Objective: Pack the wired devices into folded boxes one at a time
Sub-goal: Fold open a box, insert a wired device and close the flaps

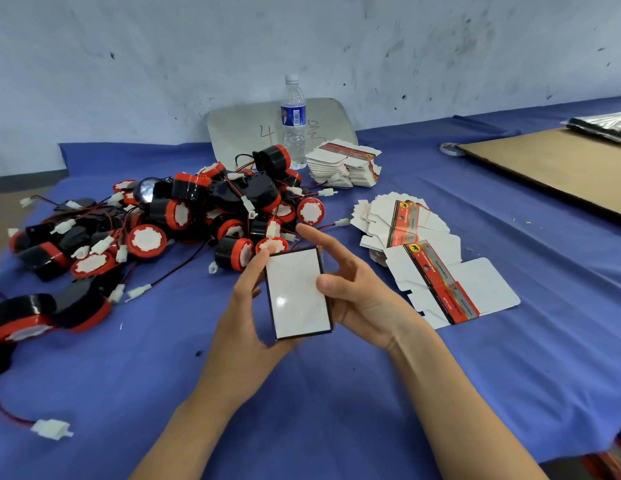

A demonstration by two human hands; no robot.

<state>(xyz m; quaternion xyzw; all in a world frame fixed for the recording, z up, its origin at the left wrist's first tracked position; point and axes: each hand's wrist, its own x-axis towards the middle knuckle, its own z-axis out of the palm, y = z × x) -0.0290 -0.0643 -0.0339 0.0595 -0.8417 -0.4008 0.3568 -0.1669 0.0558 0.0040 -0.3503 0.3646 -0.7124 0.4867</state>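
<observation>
Between my two hands I hold a folded box (297, 292), its glossy white face up and its edges dark, above the blue cloth. My left hand (248, 306) cups its left side and underside. My right hand (350, 282) grips its right side, thumb on the white face, fingers reaching behind the far end. A heap of black-and-red round wired devices (184, 216) with white connectors lies to the left and behind. Flat unfolded box blanks (444, 282) lie on the right, with a fanned pile (399, 216) behind them.
A stack of blanks (343, 166) sits by a water bottle (294, 123) and a grey tray (246, 129) at the wall. A cardboard sheet (558, 168) and a tape roll (450, 148) lie at the far right. A loose white connector (52, 427) lies at the front left.
</observation>
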